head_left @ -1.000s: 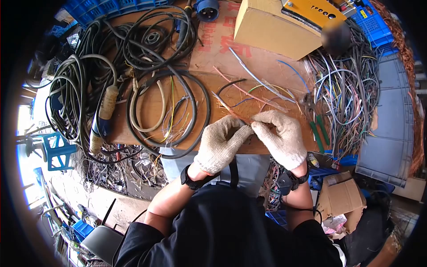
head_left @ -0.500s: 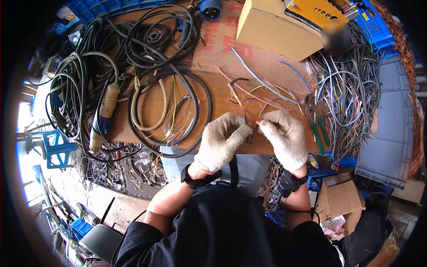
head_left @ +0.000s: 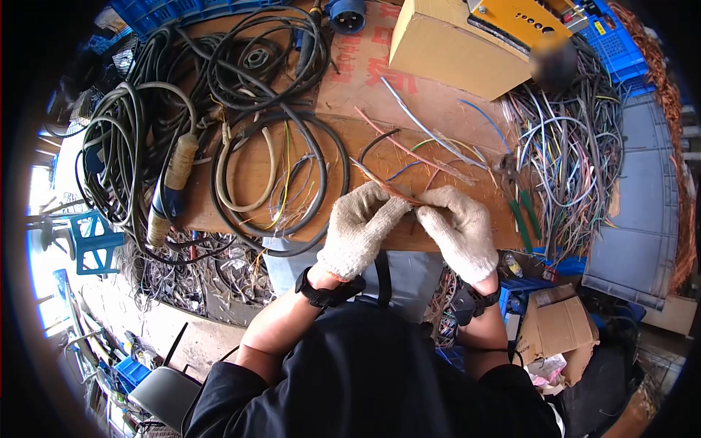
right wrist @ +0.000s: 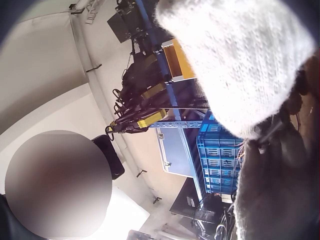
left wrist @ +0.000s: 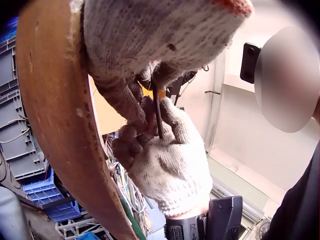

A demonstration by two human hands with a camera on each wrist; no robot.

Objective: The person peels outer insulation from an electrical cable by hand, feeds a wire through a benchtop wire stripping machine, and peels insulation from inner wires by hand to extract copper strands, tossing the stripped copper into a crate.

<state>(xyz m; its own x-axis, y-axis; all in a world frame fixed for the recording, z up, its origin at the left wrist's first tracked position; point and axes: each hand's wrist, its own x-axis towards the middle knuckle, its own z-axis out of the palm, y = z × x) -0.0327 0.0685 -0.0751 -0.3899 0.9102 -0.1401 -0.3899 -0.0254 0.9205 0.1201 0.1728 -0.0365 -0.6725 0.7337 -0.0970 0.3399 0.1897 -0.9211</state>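
Note:
Both hands wear knitted off-white work gloves and meet at the front edge of the wooden table. My left hand pinches a cable whose bare copper strands stick out up and to the left over the tabletop. My right hand pinches the same piece, its thumb and fingertips close by the left ones. In the left wrist view, a short dark length of cable runs from the left fingers down across the right palm. Glove fabric hides the spot where the fingertips grip.
Loose cut wires lie beyond the hands. Green-handled pliers rest at the right, beside a heap of stripped wires. Thick black cable coils fill the left side. A cardboard-coloured box stands at the back.
Half a second ago the hands were slightly apart; now the right hand has moved left and the fingertips are together again. The copper end has tilted over to the left.

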